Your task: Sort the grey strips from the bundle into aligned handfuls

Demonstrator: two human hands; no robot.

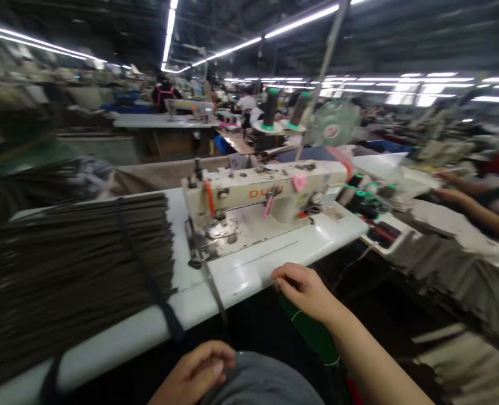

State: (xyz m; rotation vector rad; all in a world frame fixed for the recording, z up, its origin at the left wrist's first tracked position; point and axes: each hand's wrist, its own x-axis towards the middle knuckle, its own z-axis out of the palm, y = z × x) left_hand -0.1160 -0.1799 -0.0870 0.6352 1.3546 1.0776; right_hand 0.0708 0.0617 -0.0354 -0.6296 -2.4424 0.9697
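My right hand (304, 289) is at the front edge of a white sewing table (249, 275), fingers curled and thumb close to the fingertips; anything between them is hidden. My left hand (201, 371) is low in front of the table, above grey cloth (257, 379) on my lap. Its fingers are loosely bent, the thumb is apart, and no object shows in it. Beyond my hands stands a cream sewing machine (249, 194) with nothing visible under its needle area. To the left lies a thick stack of dark cloth pieces (76, 253) with a dark strap (142, 264) across it.
Two dark thread cones (270, 109) stand on a holder behind the machine, near a pale green fan (333, 124). At right, another person's arms (468, 202) reach over a worktable. Grey-brown cloth (452, 281) hangs below them. A narrow strip (215, 292) hangs over the table edge.
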